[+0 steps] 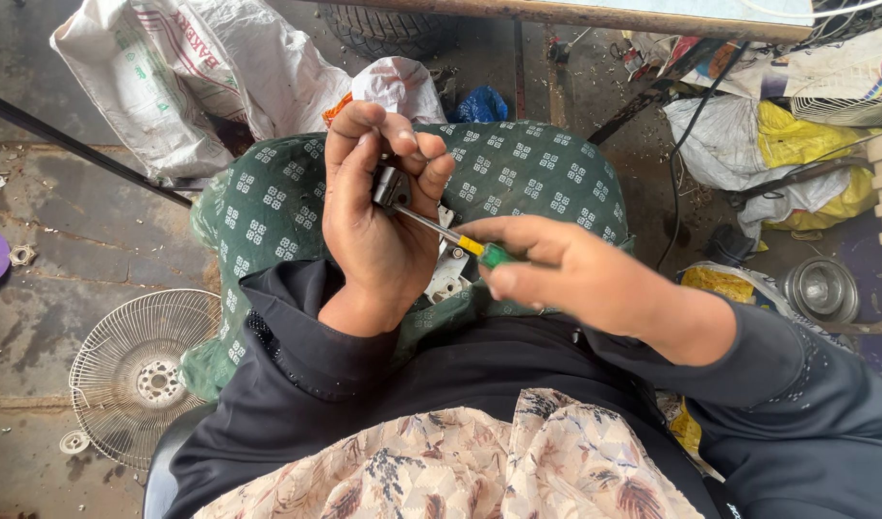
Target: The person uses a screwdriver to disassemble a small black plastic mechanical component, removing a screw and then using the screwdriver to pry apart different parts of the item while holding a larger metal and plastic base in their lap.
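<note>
Left hand (378, 216) gripping small metal part (393, 185), right hand (566, 269) pinching screwdriver (450, 235), tip at the part, fan grille (138, 370) near left on floor.

This looks like a small repair workshop, with the work done low over a stained, cracked concrete floor (95, 240). A bare wire fan guard (138, 375) lies on the floor beside loose small metal parts (23, 255), and a round metal motor housing (822, 288) sits at the right among cables (676, 183). Woven plastic sacks (172, 77) and crumpled bags (787, 144) are heaped around. A tyre (383, 29) rests by the edge of a desk (595, 14) at the top.
</note>
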